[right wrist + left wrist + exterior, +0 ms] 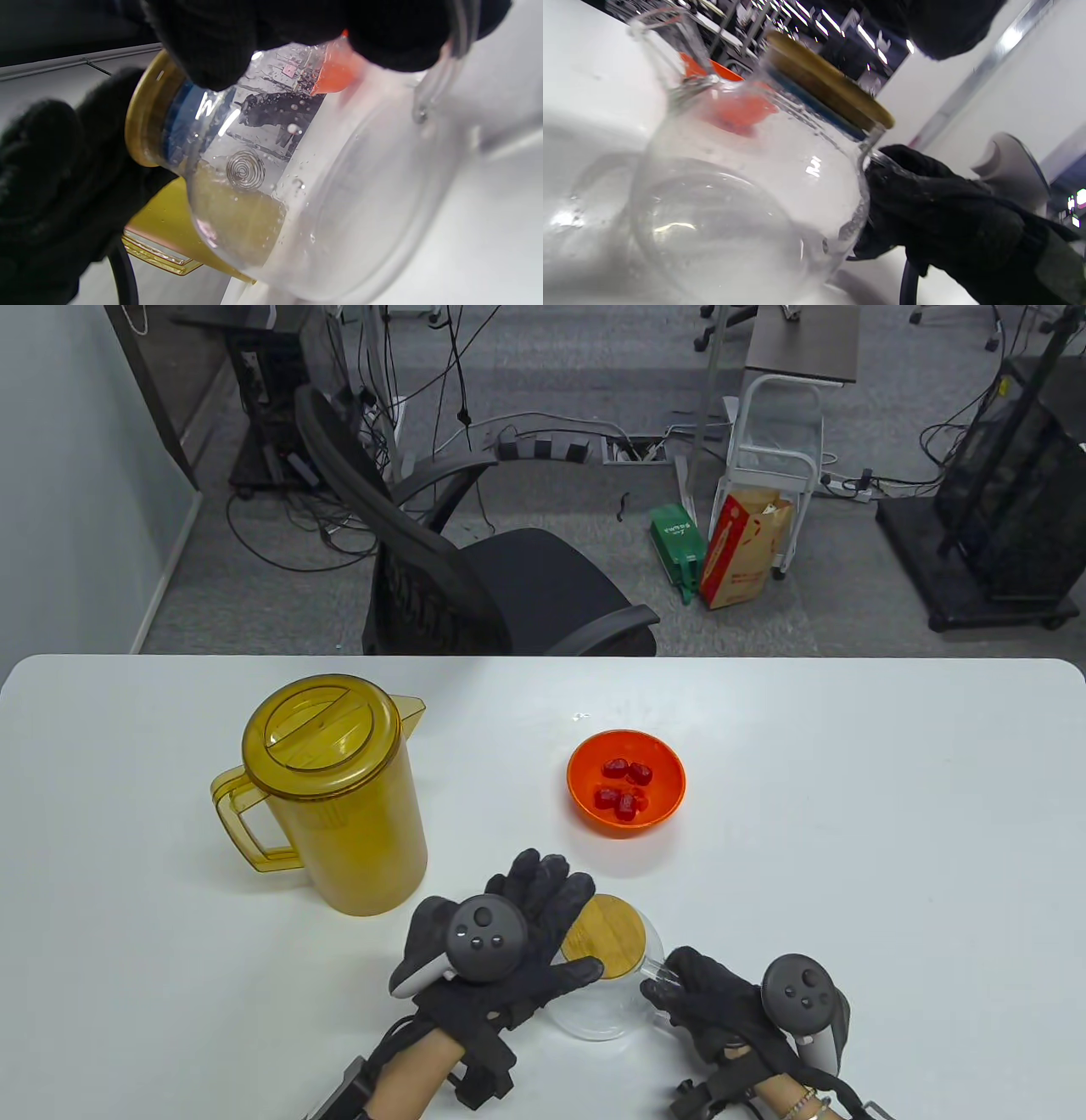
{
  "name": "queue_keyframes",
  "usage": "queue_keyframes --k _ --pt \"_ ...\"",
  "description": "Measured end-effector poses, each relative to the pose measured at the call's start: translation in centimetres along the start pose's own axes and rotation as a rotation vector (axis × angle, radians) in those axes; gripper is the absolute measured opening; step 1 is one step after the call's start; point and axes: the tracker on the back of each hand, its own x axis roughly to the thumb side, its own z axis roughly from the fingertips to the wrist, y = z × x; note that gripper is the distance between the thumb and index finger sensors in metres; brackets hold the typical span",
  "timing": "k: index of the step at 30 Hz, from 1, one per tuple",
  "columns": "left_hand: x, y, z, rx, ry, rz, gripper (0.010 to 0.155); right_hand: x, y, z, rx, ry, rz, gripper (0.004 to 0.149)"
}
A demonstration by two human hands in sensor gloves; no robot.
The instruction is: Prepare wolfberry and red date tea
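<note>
A clear glass teapot [602,1018] with a round bamboo lid [615,937] stands at the table's near edge. My right hand [670,984] grips its glass handle [437,76] from the right. My left hand [585,929] lies over the lid's left side with the fingers spread and the thumb along the lid's near edge. In the right wrist view the left glove [51,178] touches the lid's rim [144,123]. The teapot [746,190] holds no dates or berries. An orange bowl [625,806] with several red dates [626,785] sits beyond the teapot.
A tall amber pitcher [339,806] with its lid on stands left of the teapot, its handle pointing left. A black office chair [475,577] is behind the table's far edge. White table surface [891,831] stretches to the right.
</note>
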Motion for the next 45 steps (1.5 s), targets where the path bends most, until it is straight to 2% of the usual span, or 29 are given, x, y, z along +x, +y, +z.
queue_keyframes --k 6,13,16,26,31,39,45 --pt "1.8 -0.3 -3.1 -0.239 0.019 -0.041 0.09 0.0 0.0 0.0 -0.006 -0.001 0.004 0.037" --pt "1.5 -1.2 -4.8 -0.396 0.069 -0.069 0.09 0.0 0.0 0.0 -0.004 -0.001 0.003 0.037" --pt "1.4 -1.3 -5.0 -0.366 0.068 -0.071 0.087 0.0 0.0 0.0 -0.004 -0.001 0.002 0.037" --pt "1.3 -1.4 -5.3 -0.334 0.039 -0.092 0.089 0.0 0.0 0.0 -0.006 -0.001 0.005 0.037" --pt "1.3 -1.0 -5.0 -0.279 0.008 -0.082 0.09 0.0 0.0 0.0 -0.01 0.002 0.005 0.037" --pt "2.2 3.0 -2.4 -0.157 -0.036 -0.084 0.091 0.0 0.0 0.0 -0.009 0.002 0.007 0.037" --pt "1.0 5.8 1.4 -0.079 0.007 -0.199 0.091 0.0 0.0 0.0 -0.009 0.003 0.006 0.037"
